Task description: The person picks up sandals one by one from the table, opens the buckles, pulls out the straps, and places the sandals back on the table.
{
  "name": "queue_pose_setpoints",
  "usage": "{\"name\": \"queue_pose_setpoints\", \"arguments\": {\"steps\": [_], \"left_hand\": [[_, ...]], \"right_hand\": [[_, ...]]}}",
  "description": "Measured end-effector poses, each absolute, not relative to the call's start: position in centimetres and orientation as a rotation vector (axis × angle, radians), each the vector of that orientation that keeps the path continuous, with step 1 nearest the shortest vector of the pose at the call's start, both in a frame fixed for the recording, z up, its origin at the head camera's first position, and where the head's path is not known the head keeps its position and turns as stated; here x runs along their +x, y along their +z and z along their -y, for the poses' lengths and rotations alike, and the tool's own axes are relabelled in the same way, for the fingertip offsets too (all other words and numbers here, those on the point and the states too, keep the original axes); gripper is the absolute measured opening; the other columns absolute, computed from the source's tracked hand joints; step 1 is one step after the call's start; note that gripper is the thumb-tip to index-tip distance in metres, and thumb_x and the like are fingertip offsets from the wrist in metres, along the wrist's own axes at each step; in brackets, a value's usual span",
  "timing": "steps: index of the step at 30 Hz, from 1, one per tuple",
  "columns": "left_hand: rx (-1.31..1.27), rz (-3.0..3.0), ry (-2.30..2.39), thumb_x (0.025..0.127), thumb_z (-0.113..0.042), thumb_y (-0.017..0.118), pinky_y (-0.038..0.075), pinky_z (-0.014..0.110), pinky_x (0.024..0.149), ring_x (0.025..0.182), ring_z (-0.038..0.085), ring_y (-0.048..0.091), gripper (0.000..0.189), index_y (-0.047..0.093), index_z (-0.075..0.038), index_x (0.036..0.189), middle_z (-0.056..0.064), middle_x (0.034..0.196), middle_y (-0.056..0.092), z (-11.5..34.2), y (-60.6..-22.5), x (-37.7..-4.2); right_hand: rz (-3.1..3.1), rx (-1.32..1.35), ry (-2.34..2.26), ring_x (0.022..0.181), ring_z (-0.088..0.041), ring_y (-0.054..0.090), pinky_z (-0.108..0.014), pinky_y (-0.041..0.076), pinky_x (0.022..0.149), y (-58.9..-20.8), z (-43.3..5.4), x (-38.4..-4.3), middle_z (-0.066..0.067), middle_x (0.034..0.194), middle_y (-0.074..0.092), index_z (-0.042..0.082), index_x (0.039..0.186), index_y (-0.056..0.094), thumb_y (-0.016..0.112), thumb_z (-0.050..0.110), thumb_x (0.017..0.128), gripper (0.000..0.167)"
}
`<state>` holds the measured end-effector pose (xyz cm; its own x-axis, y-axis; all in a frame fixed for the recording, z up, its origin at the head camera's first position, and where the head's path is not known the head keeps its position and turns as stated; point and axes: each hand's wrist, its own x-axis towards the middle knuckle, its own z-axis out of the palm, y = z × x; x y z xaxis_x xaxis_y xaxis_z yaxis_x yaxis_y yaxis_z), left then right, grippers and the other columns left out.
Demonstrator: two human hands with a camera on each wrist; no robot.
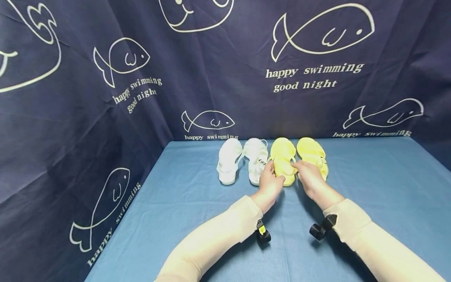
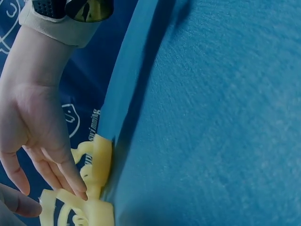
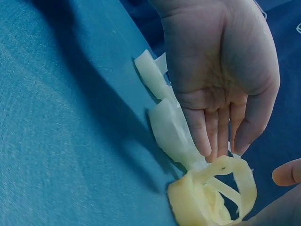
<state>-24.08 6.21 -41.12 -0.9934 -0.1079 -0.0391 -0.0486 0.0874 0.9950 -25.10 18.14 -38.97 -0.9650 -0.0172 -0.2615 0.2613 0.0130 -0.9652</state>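
Observation:
Two yellow sandals stand side by side on the blue table. My left hand lies along the left side of the left yellow sandal, fingers straight and close to or touching it. On that sandal's other side is my right hand, between the pair, its thumb toward the strap; it partly covers the right yellow sandal. In the left wrist view the right hand has straight fingers reaching down to the yellow sandals. The right wrist view has the left hand extended above a yellow sandal.
A pair of white sandals, the left one and the right one, stands left of the yellow pair, near the far edge of the blue-covered table. Behind and at the left hangs a dark blue curtain with fish drawings.

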Motion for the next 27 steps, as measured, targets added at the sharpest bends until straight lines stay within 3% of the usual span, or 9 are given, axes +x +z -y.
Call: {"name": "queue_pose_setpoints", "arguments": {"steps": [7, 13, 22, 27], "left_hand": [[0.099, 2.374, -1.873, 0.078, 0.008, 0.068, 0.042, 0.038, 0.107, 0.127, 0.025, 0.052, 0.063, 0.051, -0.005, 0.137, 0.012, 0.135, 0.057, -6.8, -40.3, -23.4], [0.051, 2.38, -1.885, 0.079, 0.004, 0.069, 0.044, 0.032, 0.105, 0.127, 0.024, 0.054, 0.063, 0.05, -0.008, 0.138, 0.011, 0.137, 0.057, -7.8, -39.2, -23.0], [-0.002, 2.418, -1.891, 0.081, 0.001, 0.069, 0.046, 0.027, 0.103, 0.126, 0.022, 0.055, 0.06, 0.052, -0.011, 0.138, 0.006, 0.138, 0.056, -9.0, -38.9, -23.3], [-0.093, 2.425, -1.856, 0.082, 0.001, 0.07, 0.046, 0.023, 0.101, 0.125, 0.02, 0.055, 0.06, 0.052, -0.01, 0.137, 0.005, 0.137, 0.057, -9.2, -38.7, -23.5]], "right_hand": [[-2.002, 0.154, -2.161, 0.149, -0.029, 0.001, -0.038, 0.007, 0.122, -38.1, -19.4, -24.9, -0.017, 0.161, -0.001, -0.005, 0.152, 0.002, 0.035, 0.02, 0.102, 0.065], [-1.988, 0.16, -2.196, 0.149, -0.026, 0.005, -0.037, 0.008, 0.122, -37.3, -20.3, -24.9, -0.016, 0.161, 0.004, -0.005, 0.152, 0.005, 0.037, 0.022, 0.102, 0.065], [-2.051, 0.07, -2.137, 0.147, -0.015, 0.02, -0.034, 0.016, 0.121, -37.1, -21.7, -24.8, -0.015, 0.162, 0.005, -0.004, 0.152, 0.012, 0.041, 0.024, 0.103, 0.064], [-2.128, 0.048, -2.104, 0.148, -0.021, 0.017, -0.034, 0.016, 0.121, -36.8, -22.4, -25.1, -0.018, 0.161, 0.01, -0.003, 0.153, 0.013, 0.044, 0.028, 0.102, 0.067]]}}
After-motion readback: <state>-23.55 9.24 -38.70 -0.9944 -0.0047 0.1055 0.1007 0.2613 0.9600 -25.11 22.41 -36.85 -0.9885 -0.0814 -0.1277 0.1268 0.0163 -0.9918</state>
